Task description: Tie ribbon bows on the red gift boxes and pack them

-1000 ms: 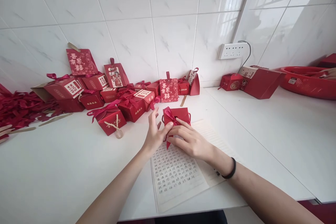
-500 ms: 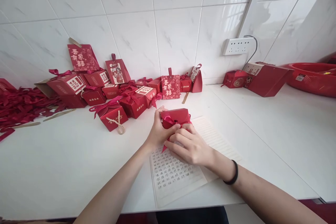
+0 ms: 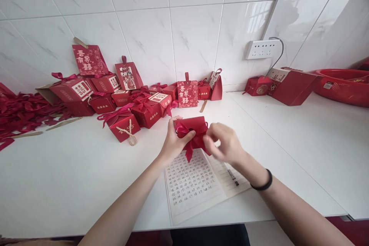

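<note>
A small red gift box with a ribbon bow stands tilted above an open notebook. My left hand is closed around its left side, the thumb pressed on the middle of the bow. Dark pink ribbon hangs in tails down the box's front. At the box's right side, my right hand has curled fingers, slightly blurred, with fingertips at the ribbon's right part. Its wrist carries a black band. Beneath the box lies the notebook, its left page full of handwritten rows, with a pen on the right page.
Several red gift boxes are grouped at the back left, beside a heap of red ribbons. A flowered red box stands against the tiled wall. Farther right are a larger red box, a red plastic basket and a power strip.
My right hand has moved right, from the front of the box to its side. The bow and its tails now show, and the pen has come into sight.
</note>
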`<control>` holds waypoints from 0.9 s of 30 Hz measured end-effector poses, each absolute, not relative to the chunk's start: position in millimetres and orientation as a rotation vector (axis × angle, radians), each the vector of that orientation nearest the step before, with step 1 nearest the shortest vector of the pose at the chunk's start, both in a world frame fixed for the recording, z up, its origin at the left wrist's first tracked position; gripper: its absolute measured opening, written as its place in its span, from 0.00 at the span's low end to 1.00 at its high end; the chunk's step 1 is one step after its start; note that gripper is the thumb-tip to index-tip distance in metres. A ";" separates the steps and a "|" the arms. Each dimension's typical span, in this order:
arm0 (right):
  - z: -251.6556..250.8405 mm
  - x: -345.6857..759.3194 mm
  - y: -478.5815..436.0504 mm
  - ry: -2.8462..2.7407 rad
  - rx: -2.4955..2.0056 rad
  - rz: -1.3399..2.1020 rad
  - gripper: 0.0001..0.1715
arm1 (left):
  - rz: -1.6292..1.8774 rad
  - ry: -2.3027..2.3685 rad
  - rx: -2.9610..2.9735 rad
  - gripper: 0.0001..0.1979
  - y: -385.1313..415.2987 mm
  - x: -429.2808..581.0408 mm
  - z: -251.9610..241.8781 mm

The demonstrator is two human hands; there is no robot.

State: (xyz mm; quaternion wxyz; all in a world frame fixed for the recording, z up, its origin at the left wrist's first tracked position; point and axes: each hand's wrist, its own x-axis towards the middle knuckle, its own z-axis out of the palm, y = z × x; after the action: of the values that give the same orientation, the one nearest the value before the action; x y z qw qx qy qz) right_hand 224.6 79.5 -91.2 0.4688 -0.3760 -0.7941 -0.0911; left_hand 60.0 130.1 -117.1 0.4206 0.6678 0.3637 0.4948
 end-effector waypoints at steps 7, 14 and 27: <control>-90.9 239.0 97.6 -1.822 -1.422 0.370 0.25 | 1.356 1.005 1.790 0.30 125.1 60.1 -116.4; -96.6 239.2 98.7 -1.816 -1.216 0.459 0.19 | 1.587 0.978 1.830 0.08 126.4 59.3 -118.8; -101.0 232.3 102.8 -1.457 -1.187 0.659 0.25 | 1.554 0.828 1.908 0.13 124.6 54.9 -113.9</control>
State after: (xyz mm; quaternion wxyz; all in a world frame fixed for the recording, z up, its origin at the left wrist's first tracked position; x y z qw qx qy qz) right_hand 232.3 102.8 -101.0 0.5437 -0.5003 -0.6141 0.2776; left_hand 54.9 124.6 -113.9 0.2696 0.7077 0.3071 0.5764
